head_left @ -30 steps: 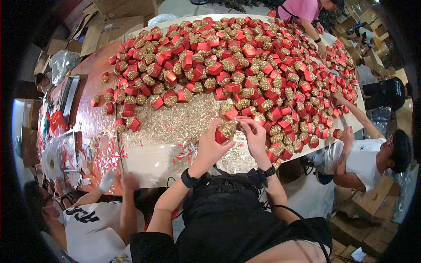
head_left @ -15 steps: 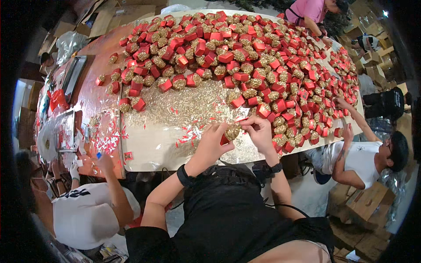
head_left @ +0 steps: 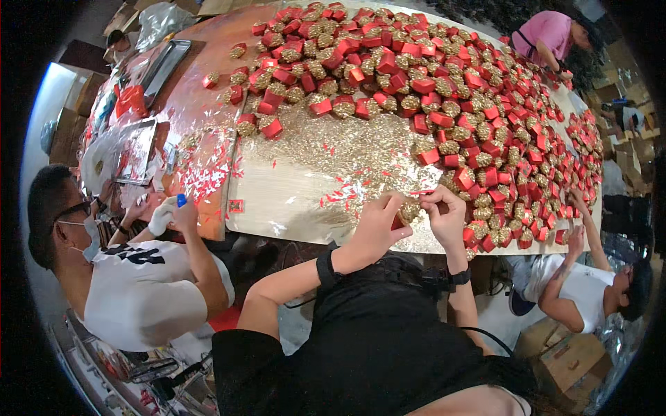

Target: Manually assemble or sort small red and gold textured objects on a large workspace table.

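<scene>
My left hand (head_left: pixel 377 227) is closed around a small ornament (head_left: pixel 410 210) with a gold glittered top and a red base, held just above the near edge of the table. Close beside it, my right hand (head_left: pixel 446 216) pinches a thin red-and-white strip (head_left: pixel 420 192) at the ornament's upper side. Fingers cover much of the ornament, so I cannot tell whether the strip is stuck to it. Beyond my hands, a large heap of similar red-and-gold ornaments (head_left: pixel 423 86) spreads over the pale tabletop (head_left: pixel 267 197).
Gold glitter (head_left: pixel 312 149) and loose red strips (head_left: pixel 340 191) litter the board. At left, a person in a white shirt (head_left: pixel 149 291) holds a blue-tipped item (head_left: pixel 182 200) near a metal tray (head_left: pixel 134 152). Another person in white (head_left: pixel 579 288) reaches into the heap at right; one in pink (head_left: pixel 544 38) stands beyond.
The view has swung left, so the table and heap appear farther right. My hands stay together at the ornament. The person at left now shows in profile, hands close together.
</scene>
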Action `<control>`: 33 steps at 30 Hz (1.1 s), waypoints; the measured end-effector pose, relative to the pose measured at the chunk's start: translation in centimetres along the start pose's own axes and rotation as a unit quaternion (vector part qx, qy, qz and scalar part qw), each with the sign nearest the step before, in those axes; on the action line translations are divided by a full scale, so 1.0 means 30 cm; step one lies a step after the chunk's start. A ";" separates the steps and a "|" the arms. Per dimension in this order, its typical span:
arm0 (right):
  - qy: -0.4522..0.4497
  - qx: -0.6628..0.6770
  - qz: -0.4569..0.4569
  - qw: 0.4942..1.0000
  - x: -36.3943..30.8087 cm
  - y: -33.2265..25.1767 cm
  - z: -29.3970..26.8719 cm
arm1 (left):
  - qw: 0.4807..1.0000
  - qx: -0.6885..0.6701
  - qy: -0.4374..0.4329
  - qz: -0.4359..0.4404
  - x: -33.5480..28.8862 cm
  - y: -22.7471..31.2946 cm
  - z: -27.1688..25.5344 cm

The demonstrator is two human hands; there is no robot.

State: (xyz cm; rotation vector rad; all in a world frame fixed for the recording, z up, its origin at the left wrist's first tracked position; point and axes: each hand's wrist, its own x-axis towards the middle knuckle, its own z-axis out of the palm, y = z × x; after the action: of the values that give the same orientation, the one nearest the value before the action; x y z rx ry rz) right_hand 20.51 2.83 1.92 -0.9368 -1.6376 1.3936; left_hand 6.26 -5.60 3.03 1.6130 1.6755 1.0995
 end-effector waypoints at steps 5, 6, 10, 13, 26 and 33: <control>-0.032 -0.074 0.051 0.995 0.003 0.013 -0.033 | 0.997 0.045 -0.062 0.033 0.057 -0.120 -0.077; -0.005 -0.141 0.023 0.990 0.013 0.045 -0.084 | 0.995 0.081 -0.005 0.062 0.067 -0.167 -0.101; 0.346 -0.052 0.053 0.935 0.062 0.022 -0.366 | 0.872 0.327 0.046 -0.361 -0.035 -0.705 -0.238; 0.519 0.118 0.018 0.846 0.054 -0.007 -0.421 | 0.724 0.480 0.081 -0.488 -0.276 -1.136 -0.385; 0.258 -0.058 0.086 0.961 -0.089 0.202 -0.057 | 0.881 0.457 -0.033 -0.121 -0.207 -1.072 0.023; 0.061 -0.107 0.143 0.982 -0.063 0.299 -0.080 | 0.959 0.230 0.012 -0.167 -0.130 -0.717 0.109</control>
State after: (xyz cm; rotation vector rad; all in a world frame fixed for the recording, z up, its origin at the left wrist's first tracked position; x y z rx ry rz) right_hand 23.94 3.30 -6.92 -1.4010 -1.6295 1.3306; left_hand -1.75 -7.56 -17.48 1.4943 2.2379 0.5892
